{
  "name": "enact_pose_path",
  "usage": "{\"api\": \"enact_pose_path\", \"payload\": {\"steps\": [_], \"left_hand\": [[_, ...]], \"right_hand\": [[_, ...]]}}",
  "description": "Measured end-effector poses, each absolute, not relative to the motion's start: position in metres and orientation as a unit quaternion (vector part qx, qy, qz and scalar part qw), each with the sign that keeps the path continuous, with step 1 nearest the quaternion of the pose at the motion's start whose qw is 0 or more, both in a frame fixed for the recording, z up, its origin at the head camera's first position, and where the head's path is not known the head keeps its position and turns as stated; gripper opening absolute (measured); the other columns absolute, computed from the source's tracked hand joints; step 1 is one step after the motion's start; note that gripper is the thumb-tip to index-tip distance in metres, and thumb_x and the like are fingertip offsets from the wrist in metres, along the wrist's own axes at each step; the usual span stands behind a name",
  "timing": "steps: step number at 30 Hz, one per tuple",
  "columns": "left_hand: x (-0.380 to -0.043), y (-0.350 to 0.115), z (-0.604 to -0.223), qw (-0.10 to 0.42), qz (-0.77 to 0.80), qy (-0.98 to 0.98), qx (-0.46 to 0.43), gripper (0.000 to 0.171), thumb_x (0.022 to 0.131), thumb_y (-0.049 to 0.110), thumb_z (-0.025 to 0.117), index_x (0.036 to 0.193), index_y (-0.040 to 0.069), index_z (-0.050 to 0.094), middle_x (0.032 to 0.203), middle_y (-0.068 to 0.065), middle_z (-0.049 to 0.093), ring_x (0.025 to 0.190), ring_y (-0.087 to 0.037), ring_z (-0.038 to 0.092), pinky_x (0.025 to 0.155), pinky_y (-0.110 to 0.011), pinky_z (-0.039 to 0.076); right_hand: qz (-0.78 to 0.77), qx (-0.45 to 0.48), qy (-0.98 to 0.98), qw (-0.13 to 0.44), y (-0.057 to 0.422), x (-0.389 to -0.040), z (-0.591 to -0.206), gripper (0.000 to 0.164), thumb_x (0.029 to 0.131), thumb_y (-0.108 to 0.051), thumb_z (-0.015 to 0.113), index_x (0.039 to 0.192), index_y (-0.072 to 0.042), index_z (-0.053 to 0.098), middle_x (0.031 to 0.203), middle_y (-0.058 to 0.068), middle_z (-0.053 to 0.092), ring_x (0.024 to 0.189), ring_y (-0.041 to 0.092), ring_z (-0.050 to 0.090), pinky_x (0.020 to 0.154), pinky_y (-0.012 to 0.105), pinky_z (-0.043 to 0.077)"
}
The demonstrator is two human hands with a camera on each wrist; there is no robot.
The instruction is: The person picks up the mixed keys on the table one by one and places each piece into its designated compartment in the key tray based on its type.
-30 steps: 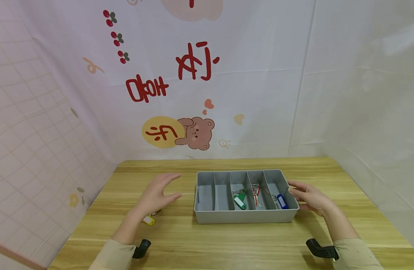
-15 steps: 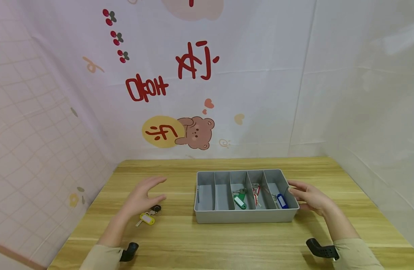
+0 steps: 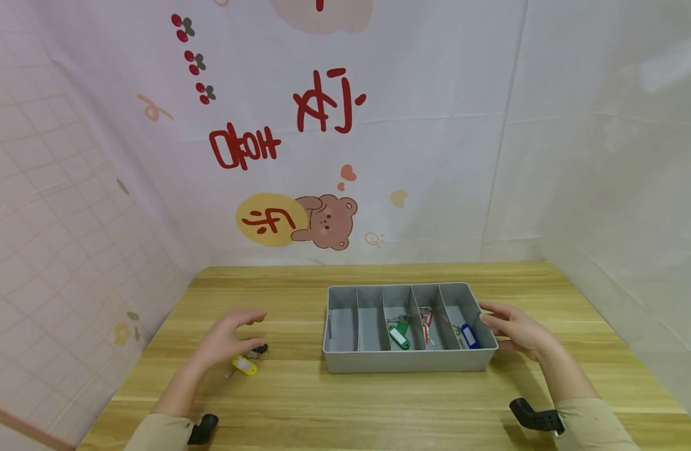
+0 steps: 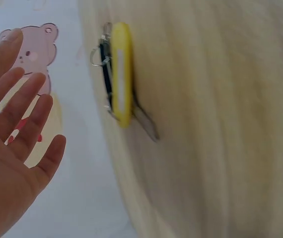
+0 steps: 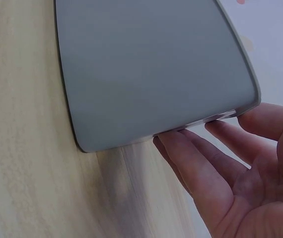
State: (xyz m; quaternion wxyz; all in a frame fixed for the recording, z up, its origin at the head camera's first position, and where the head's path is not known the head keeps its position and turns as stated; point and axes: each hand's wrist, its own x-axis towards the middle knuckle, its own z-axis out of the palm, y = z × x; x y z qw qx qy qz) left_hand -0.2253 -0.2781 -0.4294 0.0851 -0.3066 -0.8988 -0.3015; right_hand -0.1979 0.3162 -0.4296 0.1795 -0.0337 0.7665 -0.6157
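A bunch of keys with a yellow key tag (image 3: 245, 365) and a black-headed key (image 3: 260, 348) lies on the table at the left. Just above and beside it hovers my left hand (image 3: 228, 337), thumb and fingers spread, holding nothing. In the left wrist view the yellow tag (image 4: 122, 74) appears apart from the fingers. A grey tray (image 3: 401, 362) with five-sided dividers stands at the right of centre. My right hand (image 3: 517, 327) touches its right end wall. In the right wrist view several fingertips (image 5: 169, 136) press against that wall, with the thumb near the rim.
Inside the tray, keys with a green tag (image 3: 400, 339), a red tag (image 3: 426, 326) and a blue tag (image 3: 470, 336) lie in separate compartments. The two left compartments hold nothing visible. A printed white cloth (image 3: 435, 156) hangs behind the wooden table (image 3: 345, 413).
My left hand has moved left and lower toward the keys with the yellow tag, away from the tray. The right hand and the tray stay put.
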Motion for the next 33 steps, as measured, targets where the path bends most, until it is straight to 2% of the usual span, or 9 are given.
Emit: {"api": "enact_pose_path", "payload": {"steps": [8,11,20,28,33], "left_hand": [[-0.224,-0.287,-0.437,-0.008,-0.33,-0.912,-0.243,0.049,0.085,0.017,0.08,0.127,-0.002,0.064,0.115,-0.015,0.068,0.108,-0.036,0.059,0.09,-0.059,0.046],[-0.225,-0.289,-0.439,-0.026,-0.328,-0.915,-0.234,0.048,0.085,0.019,0.079,0.126,-0.002,0.065,0.115,-0.013,0.068,0.107,-0.035,0.059,0.09,-0.058,0.046],[-0.231,-0.294,-0.446,-0.04,-0.323,-0.915,-0.236,0.038,0.083,0.015,0.081,0.116,-0.002,0.07,0.106,-0.01,0.07,0.097,-0.03,0.063,0.083,-0.051,0.051],[-0.235,-0.293,-0.45,-0.054,-0.328,-0.912,-0.239,0.029,0.083,0.011,0.08,0.109,-0.001,0.073,0.102,-0.007,0.07,0.091,-0.026,0.065,0.076,-0.035,0.054],[-0.238,-0.291,-0.454,-0.054,-0.32,-0.915,-0.24,0.022,0.083,0.009,0.08,0.103,0.002,0.075,0.098,-0.003,0.07,0.087,-0.022,0.065,0.073,-0.03,0.053]], "right_hand": [[-0.612,-0.029,0.77,0.176,0.315,-0.197,-0.429,0.067,0.106,-0.022,0.049,0.153,0.01,0.014,0.128,0.024,0.057,0.102,0.021,0.066,0.081,0.039,0.057],[-0.61,-0.024,0.772,0.176,0.314,-0.197,-0.429,0.067,0.106,-0.022,0.049,0.153,0.009,0.014,0.131,0.026,0.055,0.104,0.022,0.065,0.082,0.039,0.057],[-0.606,-0.019,0.776,0.174,0.314,-0.197,-0.429,0.067,0.106,-0.022,0.05,0.154,0.009,0.014,0.134,0.028,0.052,0.105,0.023,0.064,0.083,0.04,0.056],[-0.606,-0.023,0.775,0.174,0.315,-0.196,-0.429,0.067,0.106,-0.022,0.049,0.153,0.009,0.014,0.134,0.028,0.052,0.105,0.023,0.064,0.082,0.04,0.057],[-0.606,-0.021,0.776,0.173,0.315,-0.195,-0.429,0.067,0.106,-0.023,0.05,0.153,0.009,0.014,0.136,0.03,0.049,0.105,0.024,0.063,0.082,0.04,0.057]]}}
